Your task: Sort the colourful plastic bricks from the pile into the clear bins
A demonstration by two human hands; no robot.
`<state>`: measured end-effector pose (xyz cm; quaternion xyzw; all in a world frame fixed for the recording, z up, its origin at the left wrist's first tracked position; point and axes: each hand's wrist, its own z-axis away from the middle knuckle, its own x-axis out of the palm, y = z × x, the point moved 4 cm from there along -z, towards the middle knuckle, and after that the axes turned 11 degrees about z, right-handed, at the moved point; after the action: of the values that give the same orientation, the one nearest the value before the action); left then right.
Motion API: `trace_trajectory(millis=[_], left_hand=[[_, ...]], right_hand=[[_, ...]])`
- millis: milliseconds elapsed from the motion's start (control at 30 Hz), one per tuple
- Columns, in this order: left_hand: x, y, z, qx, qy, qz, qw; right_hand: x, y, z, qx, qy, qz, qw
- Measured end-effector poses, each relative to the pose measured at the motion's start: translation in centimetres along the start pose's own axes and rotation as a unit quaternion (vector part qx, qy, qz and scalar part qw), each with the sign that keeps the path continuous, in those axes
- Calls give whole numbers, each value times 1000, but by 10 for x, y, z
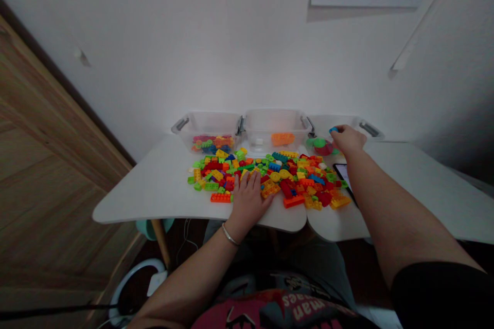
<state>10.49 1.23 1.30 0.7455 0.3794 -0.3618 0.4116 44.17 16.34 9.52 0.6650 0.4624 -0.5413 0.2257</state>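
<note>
- The white counter (146, 190) ran beneath both hands, with two rounded sections meeting just ahead of the person.
- A wooden panel (50, 128) stood well to the left of the left hand, and a white wall (193, 36) rose beyond both hands.
- Three clear plastic bins stood in a row beyond the hands. The left bin (210, 131) held mixed bricks, and the middle bin (274, 126) held orange bricks (281, 139), ahead of and between the hands. The right bin (339, 126), nearest the right hand, held green and red rounded pieces (322, 146).
- A loose pile of colourful toy bricks (293, 180) lay on the counter, under the left hand's fingers and nearer the person than the right hand.
- A smartphone (341, 173) lay just beside the right forearm, behind the right hand, partly hidden by the arm.
- The left hand (247, 205) lay wide open, fingers spread on the pile's near edge, touching bricks and visibly holding nothing.
- The right hand (349, 140) was narrowly pinched at the right bin's near edge, holding a small blue piece (333, 129) at its fingertips.
- A thin silver bracelet (229, 235) circled the left wrist, behind the left hand.
</note>
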Motion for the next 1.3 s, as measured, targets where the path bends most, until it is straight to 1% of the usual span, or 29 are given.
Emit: trace_trajectory(millis=[133,300,400,500,567,633,700,733,767,800,867,967,1033,1133,1300], left_hand=[[1,0,0,-2,-3,-2,1000],[2,-1,0,-2,-4,2,1000],[2,-2,-1,-3,-5,4,1000],[1,-2,-1,-1,-3,4,1000],[1,-2,-1,0,-4,4,1000],[0,-2,-1,0,-5,4,1000],[0,-1,0,-1,-1,6,1000],[0,-1,0,-2,1,7,1000],[0,-1,0,-2,3,9,1000],[0,-1,0,-2,3,10,1000],[0,-1,0,-1,2,10,1000],[0,-1,0,-1,2,10,1000],[0,0,0,-1,2,8,1000],[0,0,0,1,3,6,1000],[0,0,0,4,4,7,1000]], right_hand=[[2,-1,0,-22,-16,46,999],[0,-2,4,-51,-5,74,996],[0,-1,5,-57,-17,63,996],[-3,0,5,-57,-14,11,998],[-10,-2,8,-55,24,-51,997],[-22,-7,18,-63,96,-115,987],[-37,-15,38,-92,173,-167,966],[-44,-20,51,-115,201,-188,955],[-48,-26,66,-139,213,-203,946],[-50,-32,81,-164,209,-213,940],[-49,-44,113,-216,173,-226,934],[-35,-62,155,-296,114,-229,920],[-23,-72,174,-332,84,-213,915],[-6,-82,187,-356,49,-171,917],[8,-94,187,-365,36,-108,924]])
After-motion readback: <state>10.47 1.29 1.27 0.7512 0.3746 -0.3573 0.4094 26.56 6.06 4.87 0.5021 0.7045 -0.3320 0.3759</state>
